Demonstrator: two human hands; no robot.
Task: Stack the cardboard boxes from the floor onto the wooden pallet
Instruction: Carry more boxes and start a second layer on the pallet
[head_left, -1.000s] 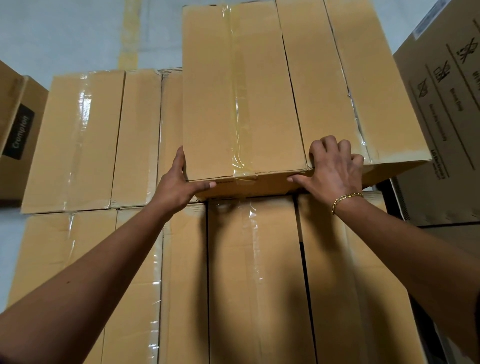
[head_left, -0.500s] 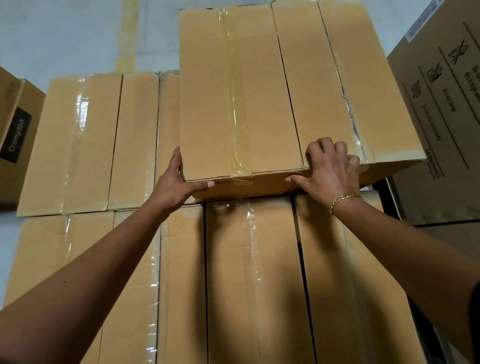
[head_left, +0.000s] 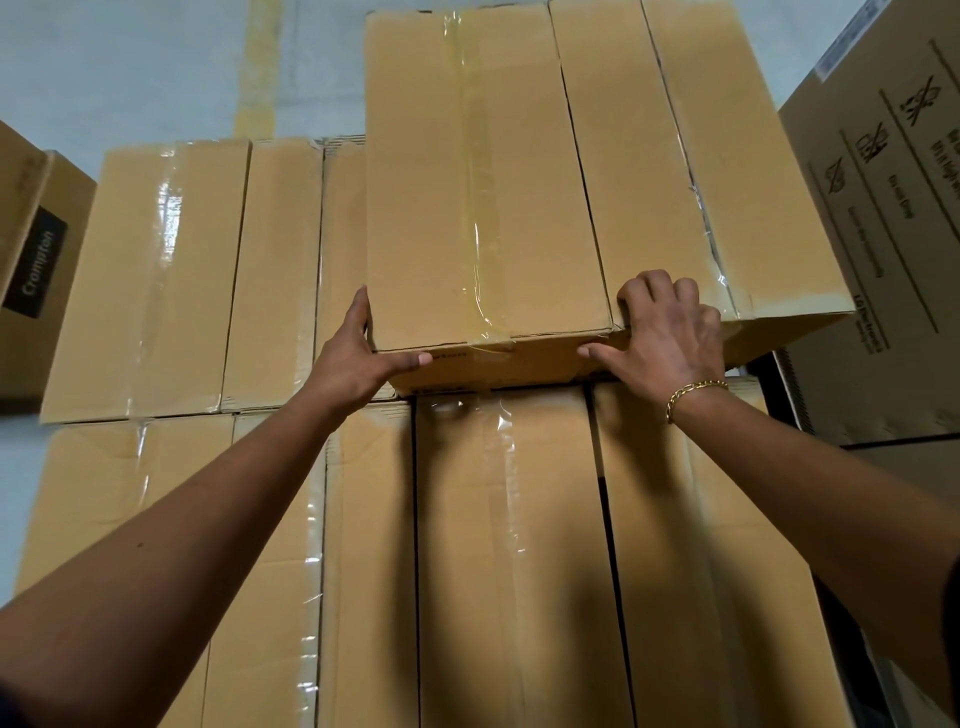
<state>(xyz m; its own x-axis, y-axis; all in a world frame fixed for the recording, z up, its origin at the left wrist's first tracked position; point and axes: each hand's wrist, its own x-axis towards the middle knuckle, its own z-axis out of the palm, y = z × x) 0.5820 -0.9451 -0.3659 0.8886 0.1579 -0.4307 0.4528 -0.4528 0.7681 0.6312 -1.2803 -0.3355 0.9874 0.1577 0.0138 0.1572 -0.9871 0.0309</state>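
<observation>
The top box (head_left: 441, 208) sits on a layer of other boxes (head_left: 498, 545), up on the stack and not on the floor. It is brown and has a strip of clear tape running down the middle of its lid.

The left hand (head_left: 358, 358) is at the near left corner of this box. Its fingers lie straight and flat on the left side, and its thumb is stretched out along the front. The right hand (head_left: 670, 343) is at the near right corner. Its fingers are bent over the top edge, right where the box meets a second top box (head_left: 753, 234), and its thumb presses on the front. So this hand holds on to the edge. A gold bracelet (head_left: 693, 395) is on that wrist.

The second top box stands just beside the first one, and they touch. More taped boxes lie lower down on the left.

A big box with printed signs (head_left: 883, 234) stands on the right. A box with a dark label (head_left: 31, 291) is at the far left. The floor (head_left: 130, 67) is grey with a faded yellow line (head_left: 257, 62).
</observation>
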